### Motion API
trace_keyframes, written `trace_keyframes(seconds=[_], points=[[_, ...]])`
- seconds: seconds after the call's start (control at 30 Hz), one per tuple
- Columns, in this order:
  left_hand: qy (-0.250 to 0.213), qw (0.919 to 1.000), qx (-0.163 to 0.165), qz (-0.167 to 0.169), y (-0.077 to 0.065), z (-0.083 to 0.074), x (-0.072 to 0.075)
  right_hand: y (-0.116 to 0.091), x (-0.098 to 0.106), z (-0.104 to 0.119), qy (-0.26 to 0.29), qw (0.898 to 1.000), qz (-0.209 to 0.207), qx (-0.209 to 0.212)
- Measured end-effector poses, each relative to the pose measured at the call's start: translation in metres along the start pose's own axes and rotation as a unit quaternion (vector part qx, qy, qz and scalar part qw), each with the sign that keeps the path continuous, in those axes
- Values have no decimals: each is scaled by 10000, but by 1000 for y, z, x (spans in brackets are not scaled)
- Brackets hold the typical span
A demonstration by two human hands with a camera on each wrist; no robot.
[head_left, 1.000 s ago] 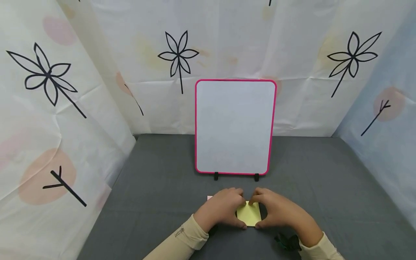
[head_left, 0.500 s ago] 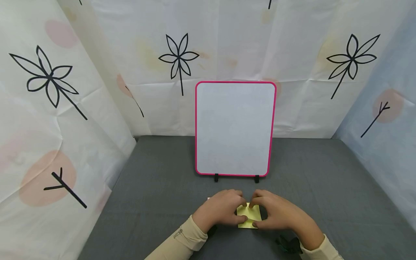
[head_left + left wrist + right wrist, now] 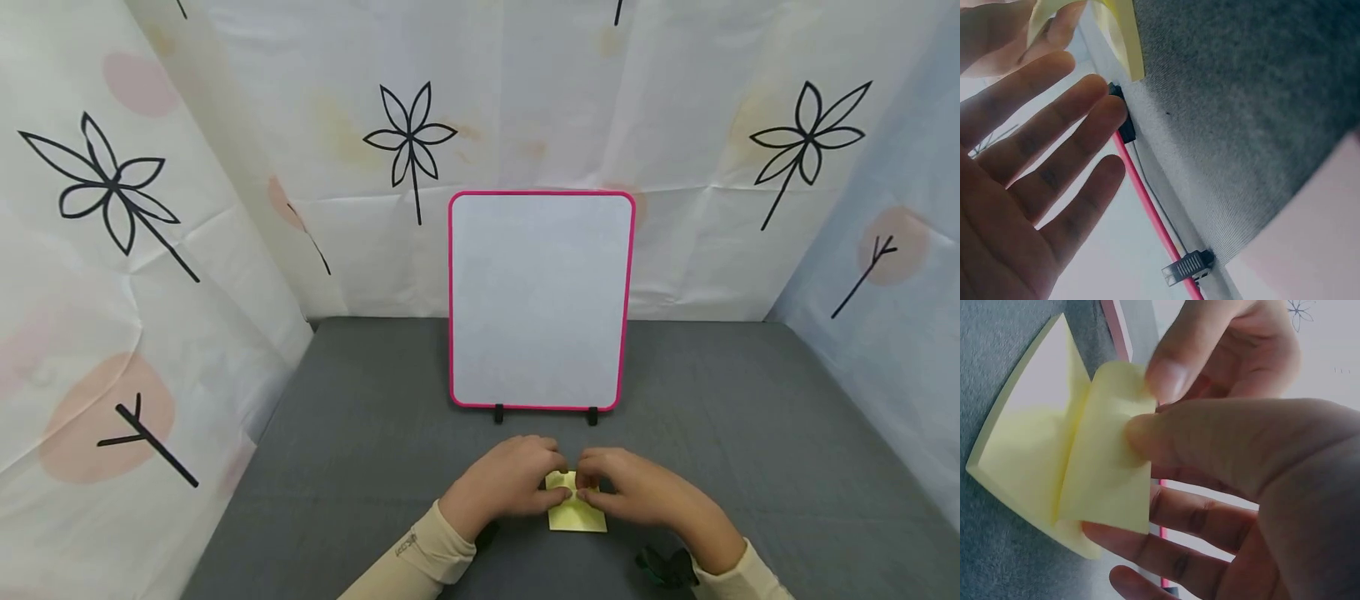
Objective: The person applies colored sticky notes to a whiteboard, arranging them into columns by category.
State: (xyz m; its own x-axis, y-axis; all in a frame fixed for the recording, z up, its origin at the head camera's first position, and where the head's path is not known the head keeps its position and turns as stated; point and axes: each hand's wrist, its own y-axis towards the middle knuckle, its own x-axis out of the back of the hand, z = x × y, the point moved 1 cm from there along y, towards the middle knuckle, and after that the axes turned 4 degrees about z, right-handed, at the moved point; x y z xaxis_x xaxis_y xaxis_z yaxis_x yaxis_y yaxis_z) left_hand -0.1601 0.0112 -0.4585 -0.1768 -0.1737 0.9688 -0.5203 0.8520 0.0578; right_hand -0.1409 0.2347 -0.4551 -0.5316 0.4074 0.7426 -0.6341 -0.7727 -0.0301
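Note:
A yellow sticky note pad (image 3: 577, 522) lies on the grey table in front of me. Its top sheet (image 3: 1110, 450) stands lifted and bent away from the pad in the right wrist view. My left hand (image 3: 506, 479) pinches this sheet near one corner, its thumb pressed on the paper. My right hand (image 3: 637, 487) pinches the same sheet beside it, thumb on the near face and fingers behind. In the left wrist view, the left hand's other fingers (image 3: 1079, 125) spread beside the paper, which shows only partly at the top.
Behind the hands, a whiteboard (image 3: 540, 300) with a pink frame stands on black clip feet (image 3: 498, 413). A pink block-like edge (image 3: 1116, 328) shows beyond the pad. A dark object (image 3: 667, 568) sits under the right forearm. Printed cloth walls (image 3: 337, 250) surround the table (image 3: 360, 417).
Both thumbs have moved from the pad's near edge up toward the fingertips, folding the top sheet back; more of the pad's near half shows. The head view has tilted slightly.

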Motion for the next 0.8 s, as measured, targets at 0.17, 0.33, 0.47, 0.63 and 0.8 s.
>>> trace_keyframes(seconds=[0.17,0.33,0.47,0.63,0.8], points=[[161,9985,-190,-490,-5,0,2,3,1,-9,462,9989,64,29],[578,9930,-355,-962,-10,-6,4,3,4,-16,736,9973,-35,13],[962,9871,-559,-1154,-13,-15,4,2,7,-21,730,9971,-233,9],[1418,9837,-640,-900,-16,-24,-1,4,10,-25,655,9970,-400,-44],[1670,9820,-636,-608,-17,-29,-8,5,11,-30,639,9969,-448,-90]])
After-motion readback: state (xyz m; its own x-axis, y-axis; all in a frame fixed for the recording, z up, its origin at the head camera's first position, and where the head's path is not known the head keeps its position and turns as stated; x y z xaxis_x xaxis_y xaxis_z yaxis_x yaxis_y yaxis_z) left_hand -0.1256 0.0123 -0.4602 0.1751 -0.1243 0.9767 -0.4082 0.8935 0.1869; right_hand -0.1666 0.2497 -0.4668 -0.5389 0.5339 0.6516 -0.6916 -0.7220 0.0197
